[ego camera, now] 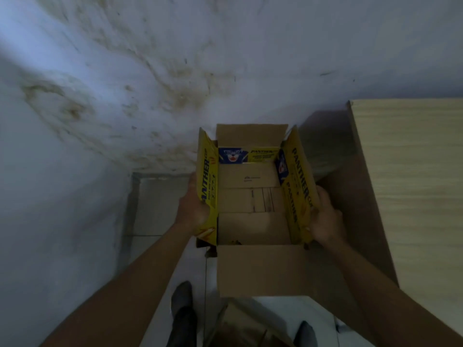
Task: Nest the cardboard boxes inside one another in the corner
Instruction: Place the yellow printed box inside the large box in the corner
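The yellow cardboard box (253, 196) is held open-topped above the floor (160, 204), close to the corner where the stained wall (125, 96) meets the tiles. Its outer faces are glossy yellow with black "PANTHER" lettering and a blue panel showing a cat-like face; its inside is plain brown corrugated board, with flaps lying flat across the bottom. The two long side flaps stand up and lean outward, the far flap rises plain brown, and the near flap hangs down toward the camera, hiding whatever is directly beneath the box.

The left hand (194, 209) grips the left side wall — its fingers are wrapped round the outside and mostly hidden behind the yellow flap. The right hand (325, 221) clasps the right side flap in the same way, fingers curled over its edge, the tips out of sight.

Below the near flap a second brown cardboard box (240, 324) shows only in part, dim and cut off by the bottom edge, so its shape is hard to read. Whether the two boxes touch cannot be told. To the right stands a pale wood-grain cabinet (411, 171), smooth-topped, its brown side in shadow. Dark shoes (181, 299) rest on the pale tiles near the bottom edge.
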